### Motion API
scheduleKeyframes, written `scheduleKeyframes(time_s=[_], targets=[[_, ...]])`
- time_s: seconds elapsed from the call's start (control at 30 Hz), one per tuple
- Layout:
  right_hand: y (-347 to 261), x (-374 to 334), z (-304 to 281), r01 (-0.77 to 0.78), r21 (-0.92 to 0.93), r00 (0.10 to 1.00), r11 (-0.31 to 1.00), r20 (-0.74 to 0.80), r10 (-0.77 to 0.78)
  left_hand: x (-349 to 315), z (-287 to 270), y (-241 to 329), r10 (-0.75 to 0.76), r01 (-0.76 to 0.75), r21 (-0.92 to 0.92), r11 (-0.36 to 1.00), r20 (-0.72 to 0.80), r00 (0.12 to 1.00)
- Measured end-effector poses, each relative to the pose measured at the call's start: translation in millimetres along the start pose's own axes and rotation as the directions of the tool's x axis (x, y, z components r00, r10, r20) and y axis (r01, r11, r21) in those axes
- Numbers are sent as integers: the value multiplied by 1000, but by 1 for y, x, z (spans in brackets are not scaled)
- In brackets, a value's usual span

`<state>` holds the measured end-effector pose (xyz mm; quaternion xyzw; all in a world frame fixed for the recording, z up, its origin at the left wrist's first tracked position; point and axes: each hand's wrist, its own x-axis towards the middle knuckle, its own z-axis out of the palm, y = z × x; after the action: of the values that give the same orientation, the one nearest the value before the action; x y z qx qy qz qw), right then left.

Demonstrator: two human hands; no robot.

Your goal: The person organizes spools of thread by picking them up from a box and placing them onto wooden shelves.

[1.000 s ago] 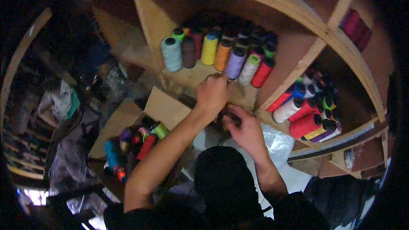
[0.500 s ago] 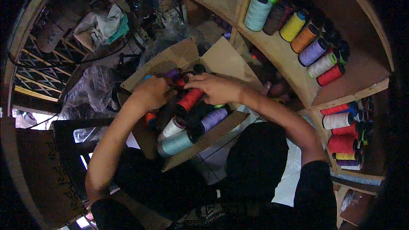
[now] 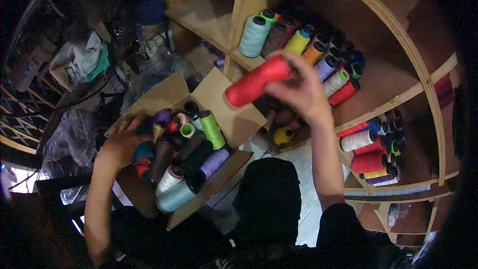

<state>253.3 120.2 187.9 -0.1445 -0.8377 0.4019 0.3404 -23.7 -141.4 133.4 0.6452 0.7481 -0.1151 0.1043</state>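
My right hand (image 3: 301,87) is raised between the box and the shelf, its fingers wrapped round one end of a red thread spool (image 3: 254,82). The spool is tilted, with its free end over a flap of the cardboard box (image 3: 211,92). My left hand (image 3: 122,142) rests at the box's left side, fingers spread, beside a blue and red spool (image 3: 143,157). Inside the box several thread spools lie jumbled, among them a lime green spool (image 3: 212,130), a lilac spool (image 3: 215,163), a pale teal spool (image 3: 177,197) and a white spool (image 3: 170,179).
At the right, a wooden shelf (image 3: 393,112) holds rows of spools, including a pale blue spool (image 3: 252,37) and an orange spool (image 3: 313,53). More spools lie in a lower compartment, with a red spool (image 3: 368,162) in front. Clear plastic (image 3: 72,139) is heaped at the left.
My right hand has lifted the red spool out of the box and carried it right toward the shelf. My left hand has stayed at the box. The view has turned rightward.
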Motion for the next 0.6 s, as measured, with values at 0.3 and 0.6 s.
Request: scheduleKeyframes(time_s=[0.3,0.6], targets=[[58,45,-27,-365,-545,826,755,-564,-8,-3,-27,-7,173,-190,-262,946,-86,981],[87,46,-23,-276,-684,835,675,-518,-184,5,-35,-5,32,-308,-723,618,-369,929]])
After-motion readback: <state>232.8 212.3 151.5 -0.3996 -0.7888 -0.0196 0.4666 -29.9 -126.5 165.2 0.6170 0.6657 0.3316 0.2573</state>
